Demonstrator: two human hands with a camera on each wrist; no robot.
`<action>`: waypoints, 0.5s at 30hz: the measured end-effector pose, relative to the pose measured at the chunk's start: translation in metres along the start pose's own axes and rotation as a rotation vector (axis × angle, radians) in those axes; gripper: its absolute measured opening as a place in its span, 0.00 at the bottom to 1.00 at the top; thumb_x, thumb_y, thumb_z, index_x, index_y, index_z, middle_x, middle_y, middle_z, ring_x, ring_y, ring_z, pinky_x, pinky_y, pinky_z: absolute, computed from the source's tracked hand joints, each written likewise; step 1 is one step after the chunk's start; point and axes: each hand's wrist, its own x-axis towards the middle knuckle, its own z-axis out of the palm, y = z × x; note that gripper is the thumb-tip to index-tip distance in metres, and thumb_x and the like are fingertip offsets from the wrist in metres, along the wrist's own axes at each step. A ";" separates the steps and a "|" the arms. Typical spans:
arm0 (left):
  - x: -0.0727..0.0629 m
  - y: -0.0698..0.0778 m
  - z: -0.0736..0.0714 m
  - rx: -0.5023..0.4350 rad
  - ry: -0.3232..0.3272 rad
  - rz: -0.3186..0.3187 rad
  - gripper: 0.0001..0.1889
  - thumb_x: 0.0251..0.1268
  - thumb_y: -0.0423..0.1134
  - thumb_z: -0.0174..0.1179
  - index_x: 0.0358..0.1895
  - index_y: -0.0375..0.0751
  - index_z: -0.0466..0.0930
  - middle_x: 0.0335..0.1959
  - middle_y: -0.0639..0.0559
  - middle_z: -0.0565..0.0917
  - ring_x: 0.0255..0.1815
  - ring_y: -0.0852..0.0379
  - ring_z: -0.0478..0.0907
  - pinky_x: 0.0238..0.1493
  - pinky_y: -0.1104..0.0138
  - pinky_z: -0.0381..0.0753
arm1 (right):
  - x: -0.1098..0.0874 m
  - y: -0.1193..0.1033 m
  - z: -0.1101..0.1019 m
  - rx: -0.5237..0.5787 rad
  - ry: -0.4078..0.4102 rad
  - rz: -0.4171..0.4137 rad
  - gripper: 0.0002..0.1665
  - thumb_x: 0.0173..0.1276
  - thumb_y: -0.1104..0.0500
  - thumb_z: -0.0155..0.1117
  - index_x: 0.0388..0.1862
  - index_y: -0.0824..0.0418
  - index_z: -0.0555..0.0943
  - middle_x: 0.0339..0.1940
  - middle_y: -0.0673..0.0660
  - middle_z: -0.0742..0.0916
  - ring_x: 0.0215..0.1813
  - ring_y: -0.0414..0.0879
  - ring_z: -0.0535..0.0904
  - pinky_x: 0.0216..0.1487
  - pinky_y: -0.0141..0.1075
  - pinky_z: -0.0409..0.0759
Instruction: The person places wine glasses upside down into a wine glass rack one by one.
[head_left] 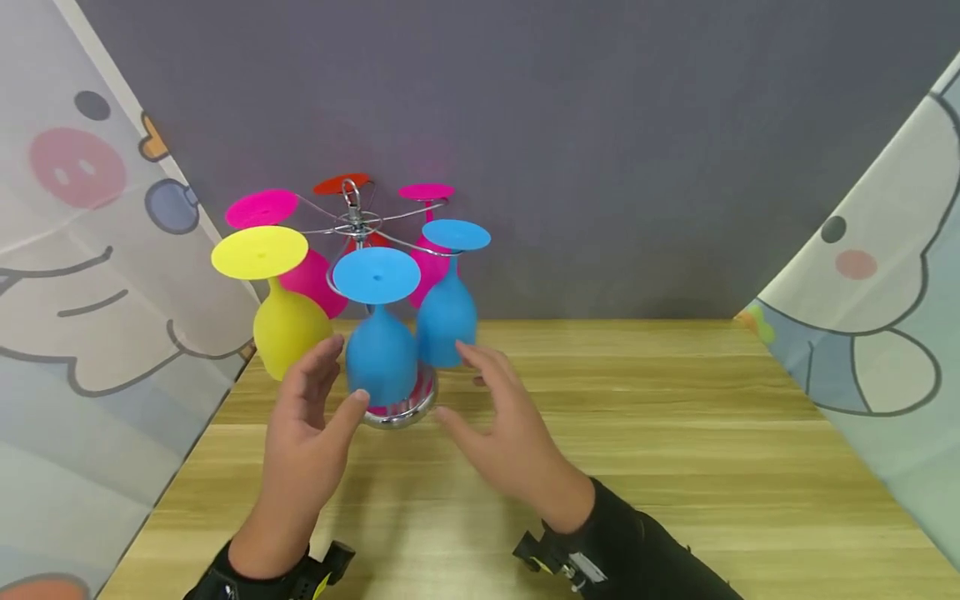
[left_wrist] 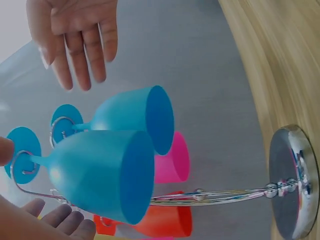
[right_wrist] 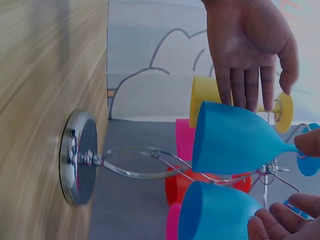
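Note:
Several plastic goblets hang upside down by their feet from a chrome wire stand point(head_left: 358, 218) with a round base point(left_wrist: 306, 185). A blue goblet point(head_left: 382, 354) hangs at the front, and a second blue goblet point(head_left: 447, 321) hangs to its right. On the left is a yellow goblet point(head_left: 288, 329). My left hand point(head_left: 311, 446) is held up between the yellow goblet and the front blue one, its fingers extended and apart from the thumb. To the right, my right hand point(head_left: 510, 425) faces the blue goblets with loosely extended fingers. Neither hand grips anything; whether fingertips touch a goblet I cannot tell.
Pink goblets point(head_left: 313, 279) and an orange-red goblet point(left_wrist: 167, 220) hang at the back of the stand. The stand is on a wood-grain table point(head_left: 637, 433) near a grey wall point(head_left: 600, 150). Cartoon-printed cloths point(head_left: 82, 333) flank both sides.

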 end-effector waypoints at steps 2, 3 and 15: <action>-0.001 0.003 0.001 -0.009 0.000 0.037 0.32 0.70 0.22 0.59 0.75 0.36 0.64 0.73 0.49 0.69 0.75 0.49 0.63 0.73 0.70 0.66 | -0.002 0.000 -0.008 -0.012 -0.002 -0.007 0.44 0.71 0.56 0.72 0.81 0.57 0.62 0.76 0.51 0.69 0.71 0.44 0.68 0.68 0.50 0.74; -0.001 0.004 0.001 -0.010 -0.002 0.052 0.32 0.69 0.21 0.59 0.75 0.35 0.64 0.73 0.49 0.70 0.75 0.49 0.63 0.73 0.69 0.66 | -0.004 0.000 -0.012 -0.022 -0.002 -0.010 0.44 0.71 0.56 0.72 0.81 0.56 0.62 0.76 0.51 0.69 0.71 0.44 0.68 0.68 0.50 0.73; -0.023 0.031 -0.009 0.257 -0.082 0.174 0.43 0.61 0.25 0.68 0.79 0.52 0.62 0.78 0.57 0.64 0.80 0.51 0.55 0.75 0.44 0.62 | -0.027 0.006 -0.035 -0.097 0.034 -0.062 0.44 0.69 0.59 0.73 0.80 0.54 0.63 0.76 0.49 0.71 0.73 0.46 0.68 0.69 0.44 0.73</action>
